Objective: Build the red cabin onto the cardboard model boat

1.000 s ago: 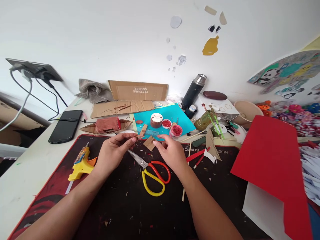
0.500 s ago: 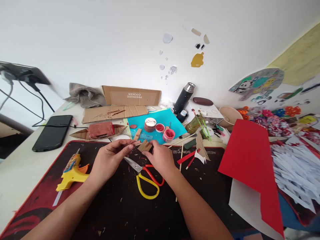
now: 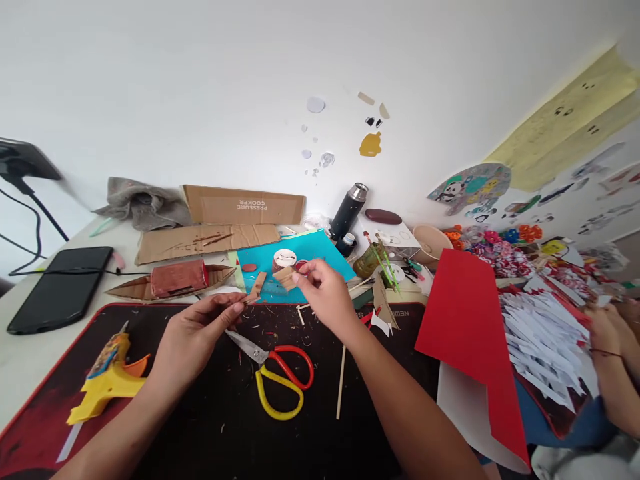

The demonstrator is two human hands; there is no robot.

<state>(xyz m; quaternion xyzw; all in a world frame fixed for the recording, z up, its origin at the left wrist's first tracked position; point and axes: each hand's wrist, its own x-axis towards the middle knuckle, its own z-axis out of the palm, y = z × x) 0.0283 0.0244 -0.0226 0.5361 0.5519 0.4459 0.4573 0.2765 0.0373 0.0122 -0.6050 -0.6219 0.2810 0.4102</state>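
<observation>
My left hand (image 3: 200, 330) pinches a small strip of cardboard (image 3: 251, 298) between thumb and fingertips. In my right hand (image 3: 327, 293) is a small brown cardboard piece (image 3: 285, 279), held up in front of the paint jars on the blue sheet (image 3: 320, 257). The two pieces are apart. Below both hands, scissors (image 3: 275, 373) with one red and one yellow handle lie on the black mat (image 3: 210, 427). A cardboard boat with a red-brown cover (image 3: 179, 279) sits behind my left hand.
At the left are a yellow glue gun (image 3: 107, 380) and a black phone (image 3: 60, 287). A black flask (image 3: 349, 210) lies near the wall. Red card (image 3: 465, 313) and white paper strips (image 3: 543, 340) are at the right, beside another person's hand (image 3: 610, 333).
My right hand has lifted its cardboard piece up and away from my left hand's strip. The view has turned to the right, bringing another person's arm into sight.
</observation>
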